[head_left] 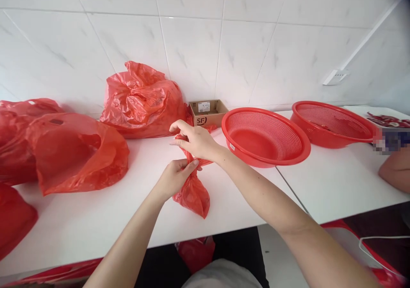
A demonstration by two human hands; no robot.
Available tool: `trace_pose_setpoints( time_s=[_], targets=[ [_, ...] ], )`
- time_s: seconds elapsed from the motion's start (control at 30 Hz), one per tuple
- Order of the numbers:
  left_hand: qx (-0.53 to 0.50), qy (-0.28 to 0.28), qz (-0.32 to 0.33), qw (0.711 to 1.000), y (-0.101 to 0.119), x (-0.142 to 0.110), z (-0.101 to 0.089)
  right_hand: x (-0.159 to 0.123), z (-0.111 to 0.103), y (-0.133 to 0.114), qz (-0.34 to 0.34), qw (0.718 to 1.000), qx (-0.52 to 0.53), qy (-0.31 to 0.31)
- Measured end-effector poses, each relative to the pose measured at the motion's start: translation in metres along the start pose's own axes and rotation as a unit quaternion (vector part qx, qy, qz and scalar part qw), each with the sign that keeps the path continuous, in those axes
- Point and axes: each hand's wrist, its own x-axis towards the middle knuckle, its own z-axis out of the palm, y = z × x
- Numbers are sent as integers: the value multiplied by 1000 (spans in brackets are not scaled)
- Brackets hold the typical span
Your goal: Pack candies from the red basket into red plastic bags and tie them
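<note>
Center: left hand and right hand, fingers clamped on small red plastic bag. SF carton behind; red perforated basins frame right; bulky red bags frame left.

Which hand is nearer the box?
Right. The right hand is just in front of the box; the left hand is farther from it, closer to the person's body.
</note>
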Motion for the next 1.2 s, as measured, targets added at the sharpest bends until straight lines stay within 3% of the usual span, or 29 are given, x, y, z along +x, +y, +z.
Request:
trace_pose_setpoints(
  time_s=[0.1, 0.23, 0.4, 0.6, 0.67, 0.77, 0.83, 0.9, 1.0, 1.2],
  targets=[
    [-24, 44, 10, 999, -4, 6, -3, -12, -3, -2, 51, 996, 65, 21],
    [-55, 79, 31, 995, -2, 9, -13, -32, -7, -3, 77, 996, 22, 27],
    [-90, 78, 55, 991, 2, 2, -20, -62, 6, -8, 104, 991, 19, 88],
    [-88, 45, 85, 991, -11, -1, -24, -83, 31, 4, 192, 975, 83, 71],
    [-83, 40, 93, 991, -17, -1, -25, -83, 32, 9, 182, 979, 42, 80],
    [-76, 24, 111, 991, -22, -1, -26, -80, 30, 15, 99, 990, 13, 103],
    [-71, 5, 126, 989, -22, -1, -26, -77, 30, 17, 55, 992, 62, 91],
    [-64, 1, 143, 988, -22, -1, -24, -76, 32, 16, 56, 987, 128, 80],
    [-60, 47, 175, 982, -25, 0, -19, -77, 39, 11, 91, 974, 181, 103],
    [-28, 225, 250, 941, -38, -6, -3, -89, 68, -8, 86, 976, 162, 117]
  ],
)
